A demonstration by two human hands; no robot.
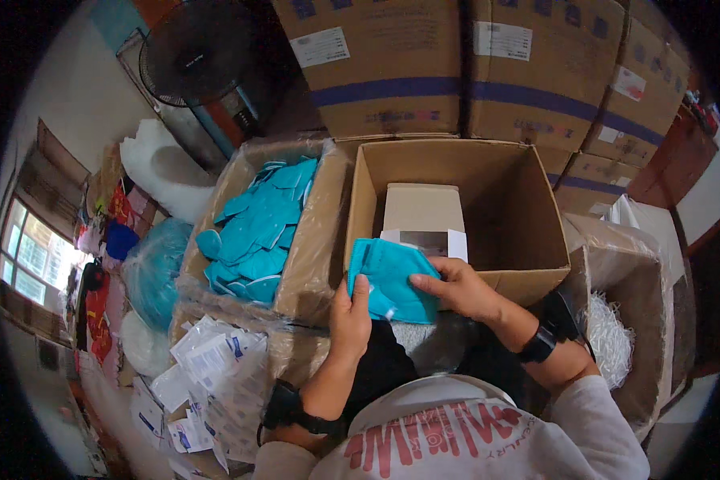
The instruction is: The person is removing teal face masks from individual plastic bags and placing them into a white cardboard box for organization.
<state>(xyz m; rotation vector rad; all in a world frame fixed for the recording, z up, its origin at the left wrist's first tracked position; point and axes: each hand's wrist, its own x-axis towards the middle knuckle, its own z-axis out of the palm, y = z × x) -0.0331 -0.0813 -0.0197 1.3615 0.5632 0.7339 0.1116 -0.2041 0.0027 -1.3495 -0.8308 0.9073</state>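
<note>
From where I stand, the left hand pinches the near left edge of a teal mask, thumb on its face; the right hand pinches its right side, thumb likewise on the face; the mask is thus held between both hands, unwrapped, at the near side of an open carton.

Ahead of the hands, inside that carton, stands a small white box, its flap raised; its contents cannot be determined from here. Beyond the left hand, a plastic-lined carton holds a large heap of teal masks; nearer, to its left, lie loose printed packets.

Progress, as judged: one piece is in hand; the heap is largely unhandled; no finished count is visible, so completed work cannot be confirmed.
</note>
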